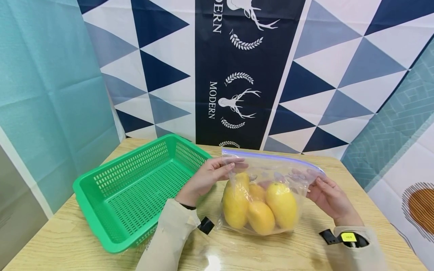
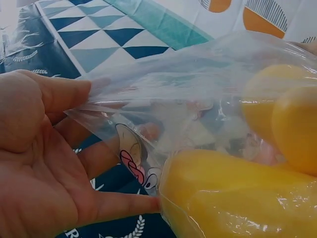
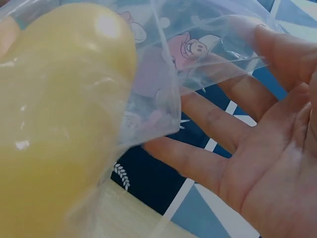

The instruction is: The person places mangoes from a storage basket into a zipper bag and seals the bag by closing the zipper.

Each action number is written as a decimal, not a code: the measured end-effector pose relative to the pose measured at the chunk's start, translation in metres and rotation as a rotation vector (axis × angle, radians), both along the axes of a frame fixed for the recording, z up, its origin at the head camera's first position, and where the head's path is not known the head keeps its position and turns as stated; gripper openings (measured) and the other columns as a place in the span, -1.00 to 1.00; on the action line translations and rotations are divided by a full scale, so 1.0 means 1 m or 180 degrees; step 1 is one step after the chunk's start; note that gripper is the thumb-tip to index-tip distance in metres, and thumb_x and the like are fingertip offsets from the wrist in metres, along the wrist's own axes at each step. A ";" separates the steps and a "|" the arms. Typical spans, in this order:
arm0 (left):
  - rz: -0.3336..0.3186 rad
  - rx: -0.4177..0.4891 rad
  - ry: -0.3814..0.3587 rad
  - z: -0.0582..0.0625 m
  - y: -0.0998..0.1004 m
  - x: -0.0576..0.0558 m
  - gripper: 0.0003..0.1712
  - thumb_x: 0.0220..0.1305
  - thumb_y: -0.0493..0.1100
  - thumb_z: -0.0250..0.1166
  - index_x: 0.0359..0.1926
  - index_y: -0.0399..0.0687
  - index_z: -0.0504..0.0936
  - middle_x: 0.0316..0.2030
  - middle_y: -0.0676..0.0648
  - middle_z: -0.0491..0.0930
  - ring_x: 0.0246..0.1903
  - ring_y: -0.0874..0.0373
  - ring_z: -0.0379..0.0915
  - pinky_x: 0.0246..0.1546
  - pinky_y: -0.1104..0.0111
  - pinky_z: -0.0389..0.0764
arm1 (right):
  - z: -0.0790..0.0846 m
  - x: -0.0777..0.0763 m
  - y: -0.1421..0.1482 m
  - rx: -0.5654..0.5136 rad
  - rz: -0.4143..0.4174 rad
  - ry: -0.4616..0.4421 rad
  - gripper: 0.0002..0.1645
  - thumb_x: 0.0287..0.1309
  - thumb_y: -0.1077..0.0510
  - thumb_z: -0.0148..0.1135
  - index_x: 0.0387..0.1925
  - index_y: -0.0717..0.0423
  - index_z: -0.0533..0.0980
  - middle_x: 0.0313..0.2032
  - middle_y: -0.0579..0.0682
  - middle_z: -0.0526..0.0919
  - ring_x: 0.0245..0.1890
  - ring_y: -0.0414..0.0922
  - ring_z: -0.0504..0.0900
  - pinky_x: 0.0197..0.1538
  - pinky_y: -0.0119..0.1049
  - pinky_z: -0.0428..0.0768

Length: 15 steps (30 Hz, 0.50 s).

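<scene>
A clear zip bag [image 1: 262,165] with a purple-blue zip strip along its top holds several yellow mangoes [image 1: 281,205]. It stands upright, its bottom at the wooden tabletop. My left hand [image 1: 207,175] pinches the bag's upper left side between thumb and fingers. On the opposite side, my right hand [image 1: 330,197] pinches the upper right corner. Cartoon prints [image 2: 130,153] show on the plastic in the left wrist view. In the right wrist view, the thumb grips the plastic while the lower fingers [image 3: 198,161] spread beside a large mango [image 3: 64,114].
A green plastic basket [image 1: 127,241] with slotted walls stands on the wooden table [image 1: 237,250], left of the bag and beside my left forearm. A patterned cloth [image 1: 166,49] hangs behind the table, with teal cloth [image 1: 57,94] at the left.
</scene>
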State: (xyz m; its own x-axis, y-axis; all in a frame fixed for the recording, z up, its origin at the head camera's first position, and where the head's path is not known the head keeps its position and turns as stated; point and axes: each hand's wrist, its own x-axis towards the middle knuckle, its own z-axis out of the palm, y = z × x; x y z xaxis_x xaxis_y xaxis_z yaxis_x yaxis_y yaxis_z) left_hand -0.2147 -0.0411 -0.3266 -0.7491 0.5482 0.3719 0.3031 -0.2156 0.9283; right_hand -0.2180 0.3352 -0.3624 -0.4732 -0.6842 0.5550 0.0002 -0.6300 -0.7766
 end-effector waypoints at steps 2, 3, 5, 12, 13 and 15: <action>-0.0034 0.0023 0.0021 0.000 0.000 0.000 -0.57 0.54 -0.22 0.01 0.28 -0.39 0.43 0.16 -0.33 0.54 0.19 -0.08 0.50 0.14 0.14 0.53 | 0.001 0.002 0.000 -0.0024 -0.0038 0.0059 -0.35 0.53 0.32 -0.66 0.41 0.26 0.26 0.36 0.19 0.38 0.33 0.05 0.41 0.30 -0.01 0.43; -0.0045 0.0031 0.0038 0.001 0.000 0.001 -0.57 0.55 -0.21 0.01 0.28 -0.39 0.42 0.16 -0.34 0.54 0.18 -0.09 0.50 0.11 0.14 0.55 | 0.002 0.003 -0.001 -0.0029 -0.0044 0.0101 -0.35 0.52 0.32 -0.66 0.44 0.26 0.23 0.39 0.22 0.33 0.34 0.08 0.39 0.29 0.03 0.43; -0.0106 0.0083 0.0048 0.001 -0.001 0.001 -0.55 0.55 -0.18 0.01 0.29 -0.42 0.40 0.17 -0.37 0.52 0.17 -0.14 0.50 0.08 0.13 0.58 | 0.006 0.005 -0.001 -0.0026 -0.0032 0.0183 -0.36 0.52 0.33 -0.65 0.44 0.28 0.22 0.39 0.25 0.32 0.34 0.11 0.39 0.27 0.06 0.44; -0.0399 0.0384 -0.0172 0.002 -0.004 0.002 -0.56 0.57 -0.17 -0.03 0.30 -0.36 0.39 0.21 -0.45 0.44 0.12 -0.23 0.53 -0.06 0.15 0.66 | 0.021 0.017 0.000 0.0014 0.0300 0.0153 -0.35 0.52 0.34 -0.65 0.48 0.24 0.17 0.40 0.31 0.28 0.33 0.19 0.38 0.25 0.10 0.45; -0.0436 0.0446 -0.0226 0.002 -0.005 0.002 -0.59 0.57 -0.17 -0.03 0.28 -0.29 0.44 0.21 -0.44 0.45 0.11 -0.22 0.54 -0.07 0.14 0.66 | 0.022 0.018 0.000 0.0028 0.0329 0.0123 -0.35 0.52 0.33 -0.65 0.48 0.22 0.17 0.39 0.30 0.30 0.32 0.19 0.40 0.24 0.09 0.47; -0.0506 0.0551 -0.0387 0.001 -0.004 0.001 -0.65 0.57 -0.15 -0.03 0.22 -0.07 0.54 0.21 -0.38 0.48 0.09 -0.18 0.56 -0.08 0.12 0.67 | 0.025 0.020 0.001 0.0049 0.0401 -0.0013 -0.35 0.53 0.32 -0.65 0.48 0.20 0.17 0.36 0.28 0.34 0.29 0.19 0.43 0.23 0.10 0.47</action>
State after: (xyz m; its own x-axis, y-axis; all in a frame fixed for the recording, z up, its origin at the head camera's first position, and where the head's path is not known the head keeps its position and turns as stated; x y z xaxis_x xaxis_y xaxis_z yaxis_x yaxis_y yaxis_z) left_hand -0.2132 -0.0453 -0.3253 -0.7036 0.5987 0.3828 0.1411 -0.4103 0.9010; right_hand -0.1980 0.3363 -0.3375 -0.3851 -0.7468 0.5422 0.0818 -0.6128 -0.7860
